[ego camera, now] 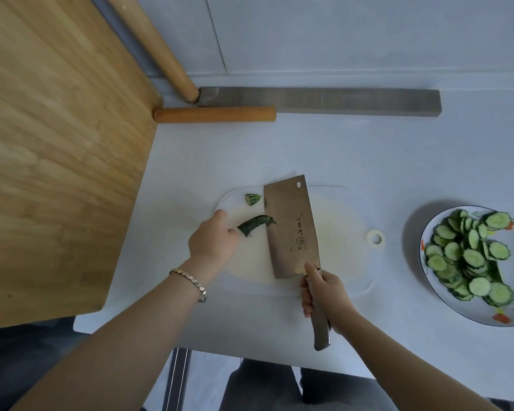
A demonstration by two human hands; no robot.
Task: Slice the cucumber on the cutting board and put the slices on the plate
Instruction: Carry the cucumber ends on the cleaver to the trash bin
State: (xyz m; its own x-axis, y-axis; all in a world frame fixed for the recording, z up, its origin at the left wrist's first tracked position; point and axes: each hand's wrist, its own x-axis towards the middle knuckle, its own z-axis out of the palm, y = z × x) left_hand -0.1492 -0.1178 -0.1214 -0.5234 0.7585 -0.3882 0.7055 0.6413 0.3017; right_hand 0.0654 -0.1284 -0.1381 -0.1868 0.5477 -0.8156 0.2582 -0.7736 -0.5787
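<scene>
Centre of the frame, on the white, smooth, round-cornered cutting board (339,221), lies the last cucumber stub (254,224), dark-skinned and slightly curved. The left hand (212,240) pins its left end, fingers curled under so they stay back from the edge; the fingertips themselves are hidden. The right hand (324,295) is wrapped round the metal handle of the cleaver (288,229), forefinger up against the blade's heel, likely for steadiness. The broad, flat steel blade meets the stub's right end. A trimmed end piece (252,199) sits apart, near the board's upper edge. At right, the plate (475,312) holds the heaped, pale-fleshed slices (472,256), within easy reach
</scene>
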